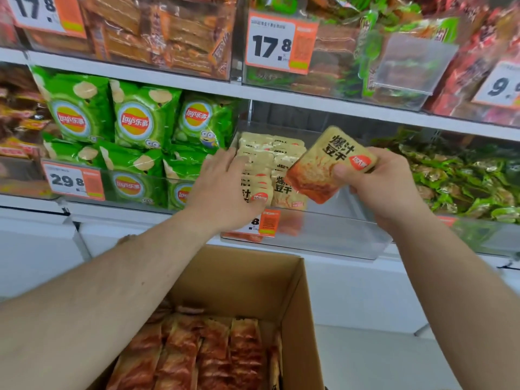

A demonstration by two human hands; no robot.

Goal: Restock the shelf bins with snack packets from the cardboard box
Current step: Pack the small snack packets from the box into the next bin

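Snack packet (329,164), beige and orange, sits right of frame centre, tilted, pinched between thumb and fingers of the right hand (377,184) above the clear shelf bin (323,235). The left hand (225,190), fingers straight, presses on the stacked packets (267,164) inside that bin. The cardboard box (253,280), lower centre, holds further packets in rows.

Cardboard box (292,299) cropped at bottom.

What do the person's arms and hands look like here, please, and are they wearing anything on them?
Both forearms are bare, with no sleeves in view. The left hand and right hand wear no gloves, and no rings, watch or bracelet show. The nails that show look short and plain.
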